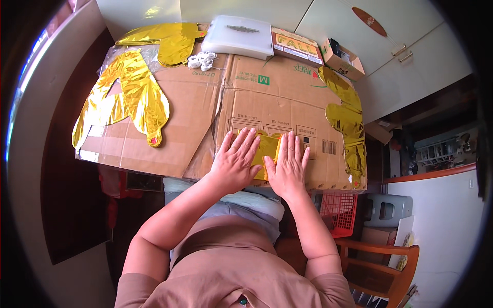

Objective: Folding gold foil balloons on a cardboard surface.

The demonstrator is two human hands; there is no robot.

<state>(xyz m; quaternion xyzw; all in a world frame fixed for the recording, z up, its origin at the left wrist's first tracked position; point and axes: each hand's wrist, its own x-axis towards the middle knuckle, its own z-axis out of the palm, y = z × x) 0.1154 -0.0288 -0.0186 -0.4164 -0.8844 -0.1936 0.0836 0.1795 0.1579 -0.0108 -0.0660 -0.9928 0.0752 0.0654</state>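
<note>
Both of my hands lie flat at the near edge of a cardboard-covered table, pressing on a small folded gold foil balloon (267, 149). My left hand (236, 160) covers its left side with the fingers stretched forward. Over its right side rests my right hand (288, 167), fingers straight and thumb apart. Between the two hands the shiny gold middle shows; the rest is hidden under the palms. A flat gold foil letter balloon (137, 97) lies to the left, another gold foil balloon (174, 43) at the back left, and a third (345, 120) along the right edge.
A lidded translucent plastic box (239, 36) stands at the back, beside a flat printed box (297, 47) and a small open carton (343, 59). White string (203, 61) is bundled before them. Below the cardboard (179, 102), a red basket (340, 211) and wooden chair (382, 262) stand right.
</note>
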